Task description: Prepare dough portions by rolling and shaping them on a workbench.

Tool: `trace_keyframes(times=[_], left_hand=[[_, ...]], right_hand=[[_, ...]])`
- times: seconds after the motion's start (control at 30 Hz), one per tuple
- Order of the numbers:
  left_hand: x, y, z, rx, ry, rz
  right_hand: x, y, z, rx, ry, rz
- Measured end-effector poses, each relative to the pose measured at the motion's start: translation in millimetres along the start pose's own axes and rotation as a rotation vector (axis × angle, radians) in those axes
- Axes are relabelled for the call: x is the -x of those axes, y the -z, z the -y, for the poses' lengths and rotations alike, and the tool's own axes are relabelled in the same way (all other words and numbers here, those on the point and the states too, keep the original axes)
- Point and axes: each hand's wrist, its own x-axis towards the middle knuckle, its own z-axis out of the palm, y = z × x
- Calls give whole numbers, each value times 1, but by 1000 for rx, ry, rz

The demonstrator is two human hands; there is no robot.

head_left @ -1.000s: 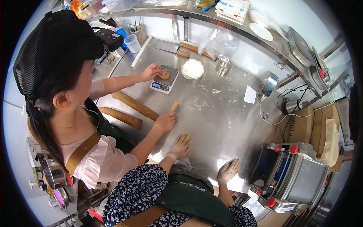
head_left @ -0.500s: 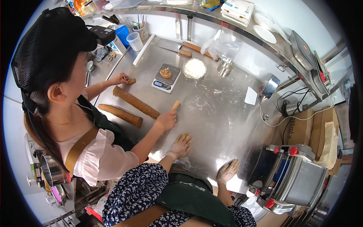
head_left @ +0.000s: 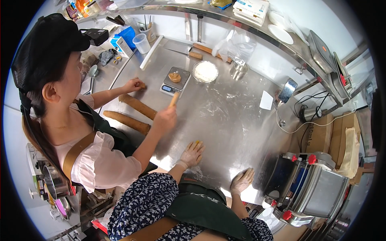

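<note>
My left hand (head_left: 192,154), in a clear glove with a bit of yellow at a fingertip, lies flat on the steel table (head_left: 213,124) near its front edge, holding nothing. My right hand (head_left: 242,181), also gloved, rests with fingers stretched out at the same edge further right. To my left a co-worker's right hand grips a wooden-handled tool (head_left: 174,99), its blade hard to make out. The co-worker's other hand touches a small brown dough piece (head_left: 142,86). Two brown dough logs (head_left: 137,106) (head_left: 126,121) lie beside them. A dough lump (head_left: 174,77) sits on a digital scale (head_left: 181,85).
A bowl of white flour (head_left: 205,71), a metal cup (head_left: 239,70) and a wooden-handled knife (head_left: 195,55) stand or lie toward the back. A white scraper (head_left: 266,100) lies at the right. A roller machine (head_left: 309,188) borders my right side; a shelf (head_left: 293,52) overhangs the back.
The co-worker's tool hand has lifted and moved back and left toward the scale, now overlapping the log's end. The co-worker's body has leaned left. My hands have stayed in place.
</note>
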Motion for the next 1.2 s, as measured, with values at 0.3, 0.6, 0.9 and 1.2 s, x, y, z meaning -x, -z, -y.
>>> trace_keyframes(times=[0.3, 0.6, 0.9, 1.2], left_hand=[[-2, 5, -2, -18, 24, 67], [-4, 12, -5, -44, 52, 173], [-4, 10, -4, -12, 49, 145], [-3, 5, -3, -55, 46, 151]], right_hand=[[-1, 1, 0, 3, -18, 21], [-2, 6, 4, 1, -9, 20], [-2, 5, 3, -6, 13, -13], [-3, 6, 5, -8, 21, -45]])
